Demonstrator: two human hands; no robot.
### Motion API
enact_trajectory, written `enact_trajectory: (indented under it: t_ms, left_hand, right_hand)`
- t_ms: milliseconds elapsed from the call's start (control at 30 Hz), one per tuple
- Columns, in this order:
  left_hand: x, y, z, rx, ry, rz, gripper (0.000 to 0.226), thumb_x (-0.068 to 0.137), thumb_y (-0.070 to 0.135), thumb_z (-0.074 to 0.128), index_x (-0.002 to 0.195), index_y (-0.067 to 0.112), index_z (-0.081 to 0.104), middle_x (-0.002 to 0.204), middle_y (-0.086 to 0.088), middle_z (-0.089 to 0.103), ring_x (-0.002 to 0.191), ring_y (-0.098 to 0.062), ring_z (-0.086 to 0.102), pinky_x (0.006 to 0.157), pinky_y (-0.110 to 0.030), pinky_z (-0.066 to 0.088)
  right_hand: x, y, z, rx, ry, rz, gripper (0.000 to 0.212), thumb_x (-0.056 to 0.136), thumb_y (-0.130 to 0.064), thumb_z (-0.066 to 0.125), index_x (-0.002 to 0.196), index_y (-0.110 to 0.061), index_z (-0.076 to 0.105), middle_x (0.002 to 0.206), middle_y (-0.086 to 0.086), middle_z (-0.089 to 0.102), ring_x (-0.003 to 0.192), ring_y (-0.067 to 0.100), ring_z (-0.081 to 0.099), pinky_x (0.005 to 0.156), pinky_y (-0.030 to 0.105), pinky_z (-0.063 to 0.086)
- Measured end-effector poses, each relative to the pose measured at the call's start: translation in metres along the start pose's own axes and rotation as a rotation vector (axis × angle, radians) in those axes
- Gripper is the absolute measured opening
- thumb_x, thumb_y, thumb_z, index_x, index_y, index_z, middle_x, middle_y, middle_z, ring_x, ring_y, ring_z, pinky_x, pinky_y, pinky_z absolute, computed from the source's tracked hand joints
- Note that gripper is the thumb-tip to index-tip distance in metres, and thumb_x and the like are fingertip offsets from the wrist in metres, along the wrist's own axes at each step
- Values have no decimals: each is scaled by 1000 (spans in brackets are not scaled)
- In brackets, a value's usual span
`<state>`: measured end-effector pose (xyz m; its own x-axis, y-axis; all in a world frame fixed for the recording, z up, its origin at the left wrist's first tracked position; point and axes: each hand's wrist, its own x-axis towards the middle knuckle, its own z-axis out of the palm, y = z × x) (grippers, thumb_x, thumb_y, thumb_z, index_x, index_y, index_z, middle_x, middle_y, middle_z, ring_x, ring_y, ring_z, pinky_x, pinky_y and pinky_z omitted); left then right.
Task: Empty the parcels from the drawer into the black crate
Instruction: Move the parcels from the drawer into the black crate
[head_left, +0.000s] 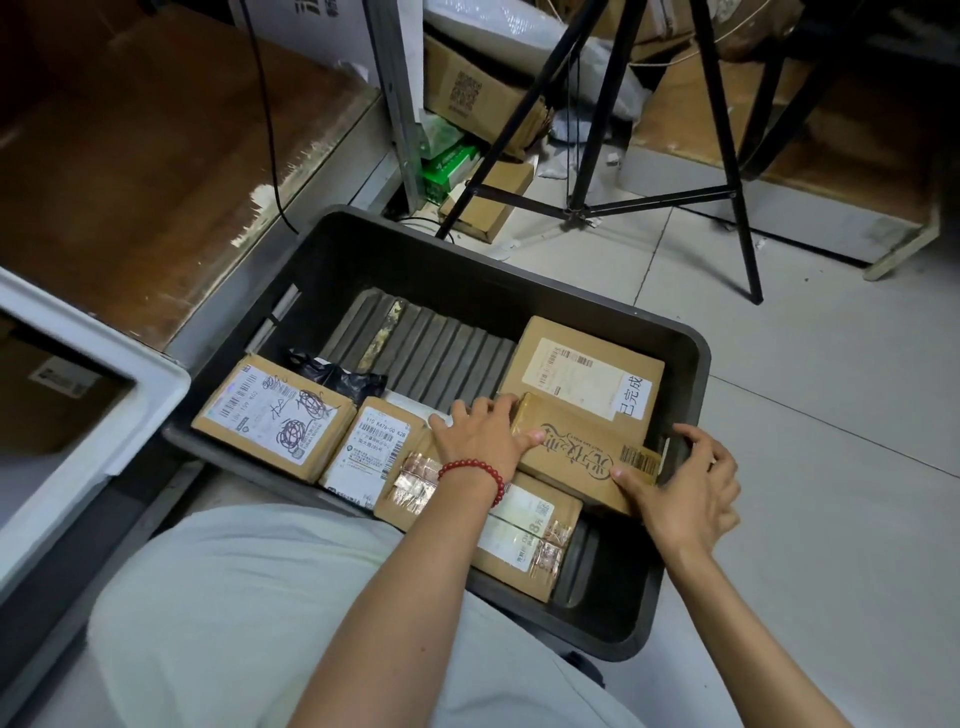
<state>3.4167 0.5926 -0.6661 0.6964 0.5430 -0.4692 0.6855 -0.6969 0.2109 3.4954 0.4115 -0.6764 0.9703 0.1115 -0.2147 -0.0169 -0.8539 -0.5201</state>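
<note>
cardboard, printed: the printed parcel (582, 452) is held at both ends, low inside the black crate (415, 260), which stands on the tiled floor beside the white drawer (130, 379). the left hand (483, 434), with a red bead bracelet (472, 475) at the wrist, is curled over the parcel's left end, thumb laid on its top face. the right hand (685, 483) is wrapped round the right end, thumb pressed on the near edge by the barcode, fingers hooked over the far side. both hands are thus closed on the same parcel.

the parcel is seen lying across a taped parcel (524, 535) and just in front of a large labelled parcel (587, 374). a scribbled parcel (275, 415) and a small white-labelled parcel (369, 449) are packed along the crate's left side. ribbed crate floor is bare at the far middle.

step judged: setting-down of one parcel in the crate, release not yet made. task judged partly done: one brown parcel (52, 384) is visible in the drawer; the rest of the drawer is out of frame.

next move, as judged: parcel to be seated flat, both grips loosened, then a reach leftward to the drawer. the right fingers are close to the crate wall, so an upward withdrawal is called for.
</note>
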Motion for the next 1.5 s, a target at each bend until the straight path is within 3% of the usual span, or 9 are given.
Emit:
enact_trajectory:
  t_ms: [133,300,467,700,900,1133,1300,1500]
  left_hand:
    - [-12,-1,-1,101,65,41,66,93,65,26,144,23,30,143,-5,44,132,-27,36,106,-50,25]
    - [-27,-36,-24,167,225,57,52,95,49,36,139,22,38,141,0,47,130,-20,40,109,-45,23]
    - [-57,-93,-50,112,219,-254,50,92,45,41,136,20,41,138,-3,48,128,-23,41,103,-43,30]
    - [-139,-194,-112,38,435,-554,48,90,47,45,132,25,49,129,-5,58,122,-27,49,99,-41,35]
    - [-246,-270,-119,-31,519,-809,50,91,45,47,135,22,45,129,-8,56,121,-29,49,93,-39,39]
    - [-324,-302,-81,-109,547,-1013,56,90,44,49,142,24,37,138,-6,50,126,-27,45,94,-39,38]
    - [-321,-312,-52,-157,547,-1041,58,91,45,49,141,19,36,138,-7,48,124,-28,45,96,-43,39]
    - [-283,-322,-52,-180,598,-976,63,93,44,47,147,19,27,147,-8,38,131,-30,38,100,-46,35]
  right_hand:
    - [-1,-2,-5,-117,8,-79,79,67,-39,85,132,-26,42,148,8,30,137,31,26,106,50,27]
    - [-3,-20,-9,-385,-64,-384,67,80,-52,66,138,-26,44,151,2,30,139,24,22,111,43,19]
    - [-17,-89,6,-331,-215,-640,56,90,-57,46,139,-29,43,146,-4,41,135,17,32,112,42,23]
    - [-87,-222,32,-265,-360,-1099,55,94,-54,44,141,-25,39,140,-1,47,127,20,43,92,37,46]
    - [-199,-300,52,-165,-588,-1393,51,93,-54,46,136,-25,45,140,-2,47,129,20,42,91,39,47]
    - [-310,-318,75,-122,-789,-1529,53,93,-50,50,137,-21,44,140,4,43,128,24,43,96,41,43]
    - [-321,-318,100,-185,-808,-1446,66,92,-49,53,144,-14,32,146,10,31,133,29,36,99,42,40]
    - [-300,-336,128,-57,-754,-1312,73,92,-44,55,148,-11,22,151,11,22,138,29,28,105,42,35]
